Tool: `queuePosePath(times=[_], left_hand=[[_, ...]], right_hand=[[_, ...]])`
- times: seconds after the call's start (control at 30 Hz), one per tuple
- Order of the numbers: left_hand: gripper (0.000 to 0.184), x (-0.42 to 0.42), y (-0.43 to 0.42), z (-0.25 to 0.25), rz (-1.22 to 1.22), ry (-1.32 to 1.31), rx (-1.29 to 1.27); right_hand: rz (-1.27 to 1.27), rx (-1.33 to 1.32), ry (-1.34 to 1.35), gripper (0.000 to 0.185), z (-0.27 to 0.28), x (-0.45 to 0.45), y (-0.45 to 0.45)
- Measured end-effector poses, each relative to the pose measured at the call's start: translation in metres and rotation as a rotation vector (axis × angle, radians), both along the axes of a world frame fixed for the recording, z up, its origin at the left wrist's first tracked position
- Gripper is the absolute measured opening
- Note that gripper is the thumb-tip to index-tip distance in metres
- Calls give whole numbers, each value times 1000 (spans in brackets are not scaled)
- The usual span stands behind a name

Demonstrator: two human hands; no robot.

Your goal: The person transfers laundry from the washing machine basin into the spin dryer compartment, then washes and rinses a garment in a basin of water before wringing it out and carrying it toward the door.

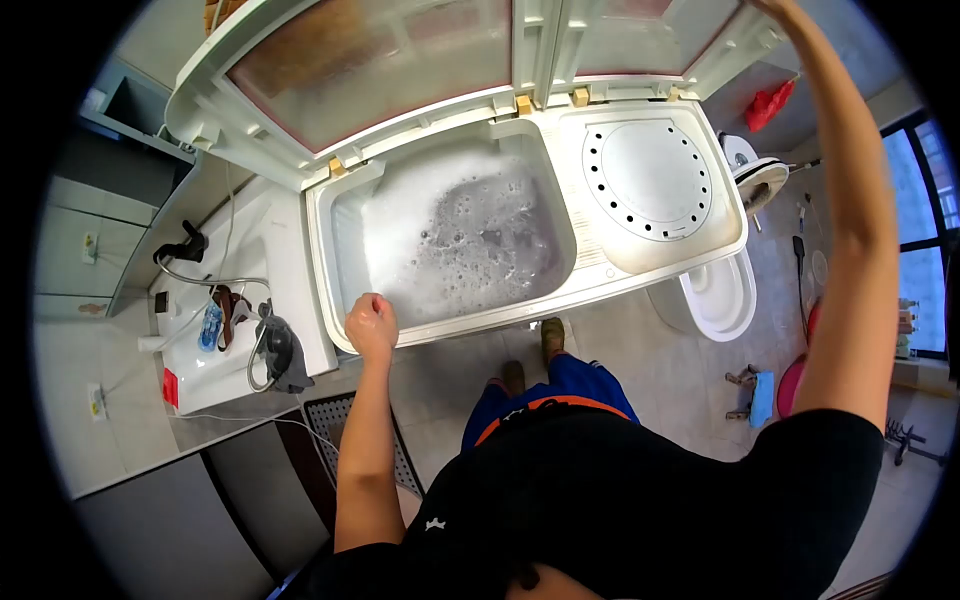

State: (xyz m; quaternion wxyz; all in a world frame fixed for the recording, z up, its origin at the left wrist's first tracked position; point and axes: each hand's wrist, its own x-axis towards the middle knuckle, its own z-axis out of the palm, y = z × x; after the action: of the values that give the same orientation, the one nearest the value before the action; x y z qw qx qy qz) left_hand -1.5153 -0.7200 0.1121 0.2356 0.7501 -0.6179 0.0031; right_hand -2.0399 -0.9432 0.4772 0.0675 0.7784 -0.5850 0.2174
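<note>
A white twin-tub washing machine (440, 335) stands before me with both lids raised. Grey, foamy water (480, 230) fills its left wash tub. My left hand (371, 325) is curled into a fist at the tub's front left corner, over or against the rim; I see nothing in it. My right arm reaches up to the far right. Only part of my right hand (768, 5) shows at the top edge, beside the raised spinner lid (640, 40), its fingers out of the frame. The large wash lid (380, 70) leans back over the tub.
The spin side has a round white cover (648, 180) with holes. On the left, a white sink (190, 375) holds a blue brush-like thing and a hose. A white bin (725, 300) stands below the spin side. A small blue stool (762, 398) is on the tiled floor.
</note>
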Motion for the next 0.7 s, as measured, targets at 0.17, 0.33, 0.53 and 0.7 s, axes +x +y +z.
queuePosePath(times=[0.17,0.33,0.53,0.7], left_hand=[[6,4,-3,-4,-104,14,-164],[19,3,-3,1,-137,0,-173],[33,1,-18,4,-190,-67,-158],[53,-44,-110,125,-246,-195,-528]], right_hand=[[180,347,13,67,-46,-31,118],[351,230,154,92,-162,-21,200],[266,246,130,88,-285,-22,238],[543,392,164,79,-269,-14,211]])
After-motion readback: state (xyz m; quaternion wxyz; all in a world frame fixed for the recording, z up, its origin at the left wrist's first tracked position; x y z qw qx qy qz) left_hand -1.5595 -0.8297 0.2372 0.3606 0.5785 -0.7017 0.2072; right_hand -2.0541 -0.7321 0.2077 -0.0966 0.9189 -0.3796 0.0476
